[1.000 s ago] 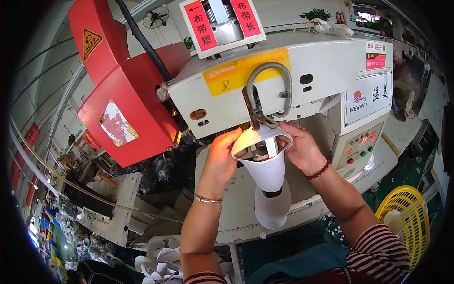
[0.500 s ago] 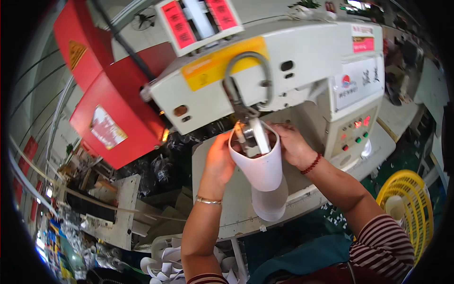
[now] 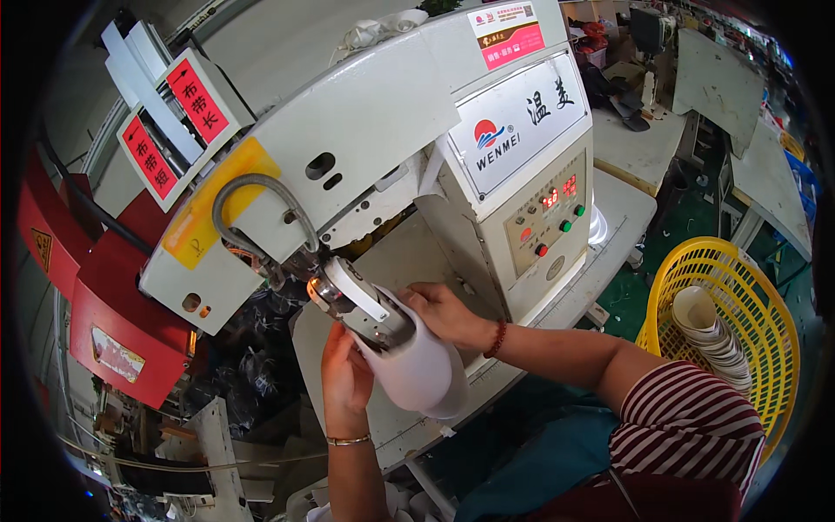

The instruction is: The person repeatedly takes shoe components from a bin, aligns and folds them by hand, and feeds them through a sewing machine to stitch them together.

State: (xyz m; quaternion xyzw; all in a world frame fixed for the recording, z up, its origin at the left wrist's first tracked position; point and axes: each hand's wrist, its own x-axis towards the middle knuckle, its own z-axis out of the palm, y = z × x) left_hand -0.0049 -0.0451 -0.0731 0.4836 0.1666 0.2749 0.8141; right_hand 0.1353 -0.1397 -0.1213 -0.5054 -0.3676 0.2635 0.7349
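A smooth white curved piece (image 3: 413, 376), which looks like a shoe upper or boot shaft, is between my hands with its open edge around the metal working head (image 3: 383, 324) of a pale grey bench machine (image 3: 374, 113). At its left edge my left hand (image 3: 346, 383) is closed, thumb and fingers on the rim. My right hand (image 3: 448, 315) is closed on the opposite edge, fingertips near the head. The piece slants down toward me, its rounded lower part over the worktable (image 3: 313, 361). Its inside is mostly hidden.
On the right, a yellow plastic basket (image 3: 787, 348) holds a stack of curled white pieces (image 3: 709, 326). A control panel (image 3: 550, 217) with lit red digits faces me. Red machine housing (image 3: 122, 322) stands left. More white pieces (image 3: 396, 503) lie below the table edge.
My view has swung right, so the machine sits further left and more basket shows. The white piece has tipped, turning its outer side up. Both hands still grip its edges.
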